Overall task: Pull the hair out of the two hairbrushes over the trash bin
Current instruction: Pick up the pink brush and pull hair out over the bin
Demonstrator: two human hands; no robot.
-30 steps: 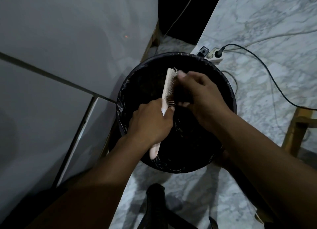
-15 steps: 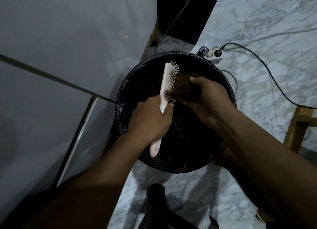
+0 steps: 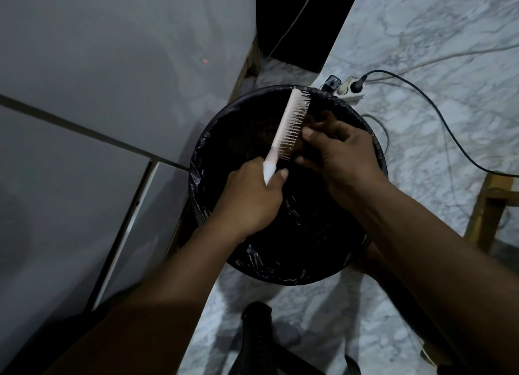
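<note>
Left hand [image 3: 250, 197] clenched round handle of pink brush [image 3: 286, 127], held tilted over black-lined bin [image 3: 213, 138], bristles facing right. Right hand [image 3: 342, 155] at bristles, fingertips [image 3: 307, 134] pinching among pins; dark hair [image 3: 317, 118] just behind fingers, grip on it unclear. Power strip [image 3: 349, 89] beyond bin on marble floor [image 3: 449, 51]

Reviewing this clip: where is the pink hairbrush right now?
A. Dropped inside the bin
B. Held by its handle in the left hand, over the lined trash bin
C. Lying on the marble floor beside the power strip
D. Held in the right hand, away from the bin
B: the left hand grips the hairbrush by its handle above the trash bin, while the right hand works at the bristles.
</note>
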